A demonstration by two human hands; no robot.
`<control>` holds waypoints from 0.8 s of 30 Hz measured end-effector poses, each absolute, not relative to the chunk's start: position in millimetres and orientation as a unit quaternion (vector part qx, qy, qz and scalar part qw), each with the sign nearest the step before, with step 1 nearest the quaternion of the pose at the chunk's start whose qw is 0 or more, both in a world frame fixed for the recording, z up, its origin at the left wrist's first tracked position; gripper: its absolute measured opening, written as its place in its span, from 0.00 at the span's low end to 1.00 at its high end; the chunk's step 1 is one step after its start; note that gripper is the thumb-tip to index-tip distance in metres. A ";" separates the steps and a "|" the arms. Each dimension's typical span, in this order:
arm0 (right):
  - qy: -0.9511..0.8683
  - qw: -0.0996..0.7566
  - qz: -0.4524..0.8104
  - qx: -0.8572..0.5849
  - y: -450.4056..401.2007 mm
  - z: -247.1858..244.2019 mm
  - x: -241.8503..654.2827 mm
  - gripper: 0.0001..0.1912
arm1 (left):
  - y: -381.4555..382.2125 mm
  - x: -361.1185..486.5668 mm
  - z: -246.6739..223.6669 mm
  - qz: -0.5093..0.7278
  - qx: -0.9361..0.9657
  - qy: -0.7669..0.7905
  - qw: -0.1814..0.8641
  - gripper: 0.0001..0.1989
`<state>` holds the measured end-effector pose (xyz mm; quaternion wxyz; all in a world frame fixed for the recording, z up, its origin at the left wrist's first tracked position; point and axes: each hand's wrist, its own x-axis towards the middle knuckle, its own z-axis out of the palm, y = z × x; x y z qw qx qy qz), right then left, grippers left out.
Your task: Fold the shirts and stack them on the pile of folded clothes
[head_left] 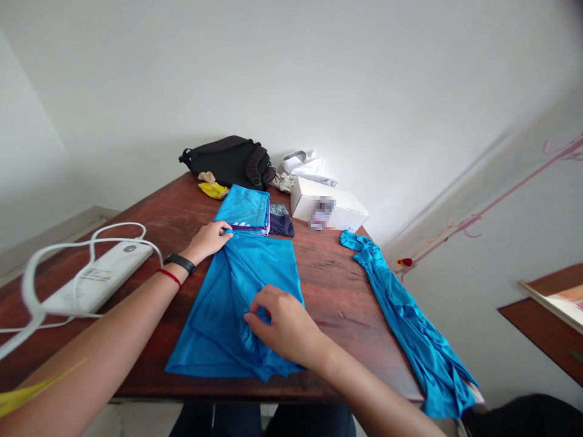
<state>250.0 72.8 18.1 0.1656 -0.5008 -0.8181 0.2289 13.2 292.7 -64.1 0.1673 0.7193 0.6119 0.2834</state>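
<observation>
A shiny blue garment (268,267) lies partly folded over itself on the table in front of me; its exact kind is hard to make out. At its far left corner my left hand (210,238) pinches the edge, close to the folded stack. My right hand (286,325) is over the near middle of the garment, thumb and forefinger curled together on a loose fold; the fingertips partly hide the cloth there. Just beyond the garment sits a neat stack of folded clothes (243,206), blue on top with purple and white edges below. Dark folded cloth (281,223) lies beside the stack.
Along the right edge of the wooden table (337,303) stretches another crumpled blue garment (401,309), hanging over the near corner. A white box (303,203), black backpack (228,159) and yellow item (212,190) are at the back. On the left rests a white power strip (102,276) with looped cable.
</observation>
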 end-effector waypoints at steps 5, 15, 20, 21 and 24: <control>-0.853 0.179 0.201 -0.448 64.0 12.4 214.1 0.03 | 294.5 9.7 -63.8 0.303 0.708 0.600 0.214 0.16; -0.927 0.139 0.070 -0.341 62.7 -15.2 178.5 0.07 | 296.4 7.3 -63.2 0.322 0.670 0.606 0.284 0.17; -0.937 0.152 0.132 -0.285 56.0 -32.1 183.8 0.14 | 289.6 8.5 -55.6 0.320 0.665 0.615 0.277 0.17; -0.936 0.164 0.159 -0.267 53.2 -29.8 188.8 0.18 | 288.3 9.0 -54.3 0.319 0.664 0.617 0.278 0.17; -0.917 0.208 0.237 -0.245 51.3 -14.2 214.2 0.21 | 285.5 10.3 -51.4 0.311 0.660 0.619 0.291 0.19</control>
